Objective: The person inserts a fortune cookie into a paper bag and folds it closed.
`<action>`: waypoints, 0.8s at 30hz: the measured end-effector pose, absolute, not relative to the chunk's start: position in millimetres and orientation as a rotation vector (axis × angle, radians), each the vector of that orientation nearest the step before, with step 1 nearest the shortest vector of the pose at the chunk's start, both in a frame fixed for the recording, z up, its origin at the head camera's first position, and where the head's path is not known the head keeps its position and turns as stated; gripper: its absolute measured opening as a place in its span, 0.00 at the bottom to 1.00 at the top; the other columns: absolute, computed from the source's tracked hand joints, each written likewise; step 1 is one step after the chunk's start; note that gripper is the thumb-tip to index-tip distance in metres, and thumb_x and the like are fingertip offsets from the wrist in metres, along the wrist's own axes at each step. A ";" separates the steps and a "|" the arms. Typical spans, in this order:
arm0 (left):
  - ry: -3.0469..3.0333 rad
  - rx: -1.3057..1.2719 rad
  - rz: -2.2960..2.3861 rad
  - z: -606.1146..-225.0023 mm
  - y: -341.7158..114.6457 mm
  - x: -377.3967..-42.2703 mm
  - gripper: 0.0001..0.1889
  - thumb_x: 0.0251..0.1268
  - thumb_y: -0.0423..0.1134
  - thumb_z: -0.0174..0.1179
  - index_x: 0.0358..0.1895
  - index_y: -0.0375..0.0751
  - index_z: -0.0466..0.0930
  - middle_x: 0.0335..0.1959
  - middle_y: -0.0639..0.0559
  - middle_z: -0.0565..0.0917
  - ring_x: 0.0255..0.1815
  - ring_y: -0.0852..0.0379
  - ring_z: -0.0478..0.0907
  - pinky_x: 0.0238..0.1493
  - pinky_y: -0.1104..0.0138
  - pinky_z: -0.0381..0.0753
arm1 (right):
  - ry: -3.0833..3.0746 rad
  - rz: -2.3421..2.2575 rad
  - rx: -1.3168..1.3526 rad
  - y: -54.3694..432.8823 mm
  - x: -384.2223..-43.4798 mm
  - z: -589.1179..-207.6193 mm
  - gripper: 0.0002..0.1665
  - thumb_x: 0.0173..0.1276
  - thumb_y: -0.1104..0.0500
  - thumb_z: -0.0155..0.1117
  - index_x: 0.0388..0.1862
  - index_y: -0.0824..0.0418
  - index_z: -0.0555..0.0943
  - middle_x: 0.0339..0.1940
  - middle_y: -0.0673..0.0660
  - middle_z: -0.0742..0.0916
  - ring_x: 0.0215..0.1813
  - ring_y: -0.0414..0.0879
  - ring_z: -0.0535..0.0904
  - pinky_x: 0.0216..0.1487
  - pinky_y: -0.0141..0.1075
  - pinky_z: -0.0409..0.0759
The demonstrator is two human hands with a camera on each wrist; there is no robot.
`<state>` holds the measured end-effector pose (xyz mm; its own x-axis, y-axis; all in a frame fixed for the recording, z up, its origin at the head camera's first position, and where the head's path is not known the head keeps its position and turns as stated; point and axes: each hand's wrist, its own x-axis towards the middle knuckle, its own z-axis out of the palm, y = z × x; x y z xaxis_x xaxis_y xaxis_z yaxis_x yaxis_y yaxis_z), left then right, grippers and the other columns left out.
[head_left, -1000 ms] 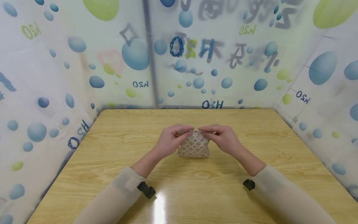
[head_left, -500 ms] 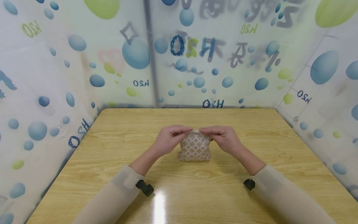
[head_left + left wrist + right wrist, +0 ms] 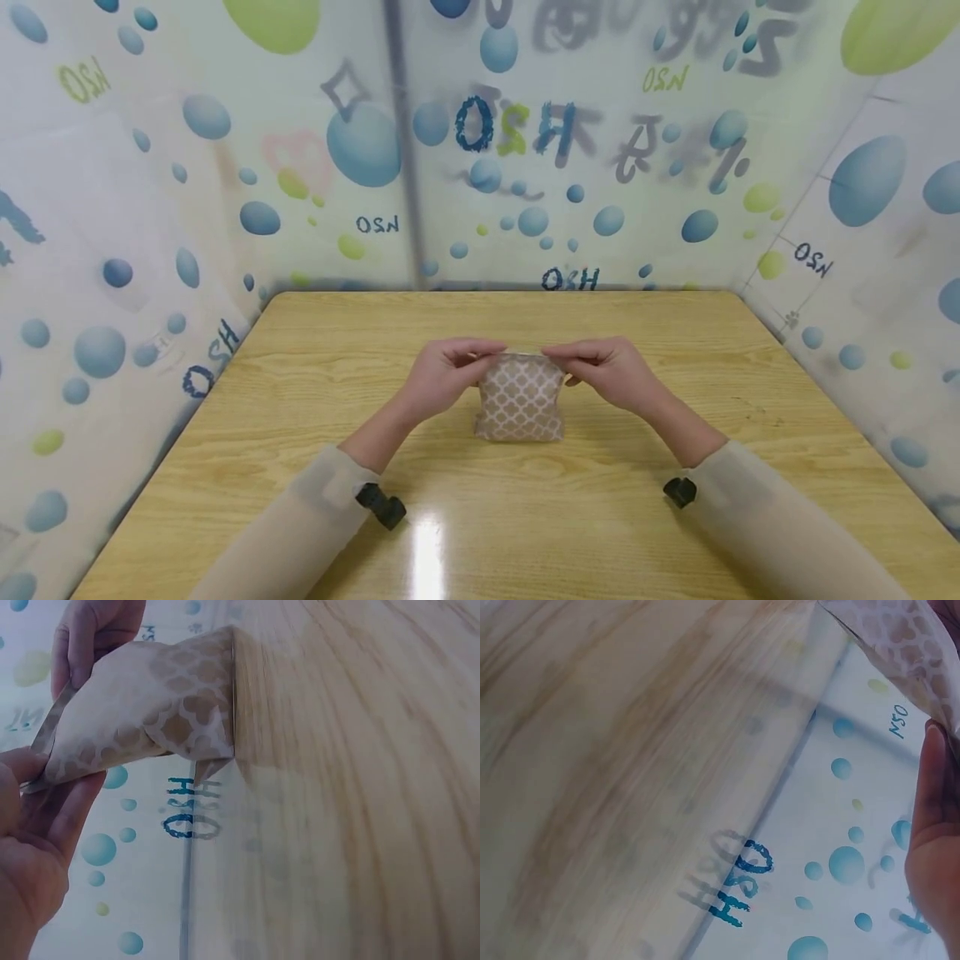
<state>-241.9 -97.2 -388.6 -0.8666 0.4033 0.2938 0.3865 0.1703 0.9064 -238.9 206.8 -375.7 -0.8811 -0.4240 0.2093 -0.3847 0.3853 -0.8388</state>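
Observation:
A small tan paper bag with a white lattice pattern stands on the table, its bottom resting on the wood. My left hand pinches the top left corner between thumb and fingers. At the top right corner my right hand grips the same edge. In the left wrist view the bag looks puffed out, with its top edge flattened between both hands. Only part of the bag shows in the right wrist view, beside the right thumb. What the bag contains is hidden.
The wooden table spreads out around the hands and ends at a back wall printed with blue and green dots. Similar walls flank both sides. Small black cameras sit on the wrists.
The hands have moved apart along the bag's top edge, the left one leftward and the right one slightly rightward. The bag shows more of its front and sits slightly nearer.

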 end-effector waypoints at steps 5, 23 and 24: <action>2.377 0.840 1.821 -391.8 -102.5 -243.8 0.13 0.81 0.29 0.63 0.60 0.38 0.92 0.58 0.40 0.92 0.43 0.60 0.89 0.43 0.65 0.92 | 2.571 -1.514 -0.820 206.1 -237.7 -375.8 0.17 0.82 0.68 0.64 0.63 0.63 0.91 0.58 0.66 0.93 0.46 0.36 0.91 0.48 0.44 0.93; 2.284 0.654 1.798 -396.3 -111.2 -247.1 0.12 0.81 0.31 0.64 0.59 0.35 0.92 0.60 0.38 0.91 0.43 0.54 0.93 0.45 0.57 0.94 | 2.547 -1.520 -0.698 208.7 -243.5 -381.8 0.15 0.82 0.69 0.63 0.59 0.65 0.92 0.56 0.66 0.93 0.45 0.36 0.92 0.51 0.41 0.92; 2.287 0.665 1.797 -397.2 -111.1 -247.3 0.12 0.80 0.31 0.64 0.59 0.35 0.92 0.60 0.38 0.91 0.43 0.55 0.93 0.45 0.57 0.94 | 2.544 -1.520 -0.717 209.2 -243.6 -382.8 0.15 0.82 0.69 0.63 0.59 0.66 0.92 0.56 0.66 0.93 0.45 0.36 0.92 0.51 0.41 0.92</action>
<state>-247.3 -111.1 -397.2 -0.8888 0.4344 0.1462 0.2449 0.1804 0.9526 -243.6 209.2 -382.8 -0.8853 -0.4379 0.1567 -0.3454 0.3935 -0.8520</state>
